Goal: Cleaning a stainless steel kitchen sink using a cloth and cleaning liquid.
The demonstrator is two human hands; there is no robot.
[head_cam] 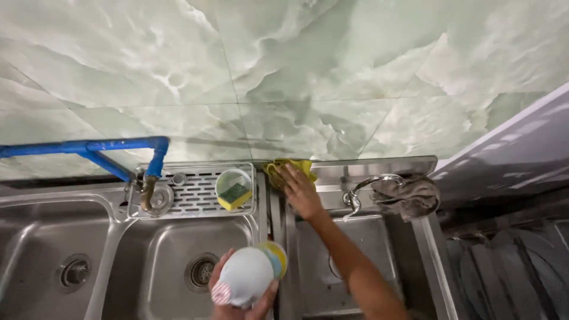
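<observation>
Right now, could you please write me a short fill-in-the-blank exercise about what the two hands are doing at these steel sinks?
1. The right hand presses on a crumpled ____ cloth at the sink's back ledge.
2. The left hand holds a round white ____ over the steel basin.
3. A grey rag hangs beside the curved chrome ____.
4. The pipe along the marbled wall is ____.

Missing words: yellow; bottle; tap; blue
</observation>
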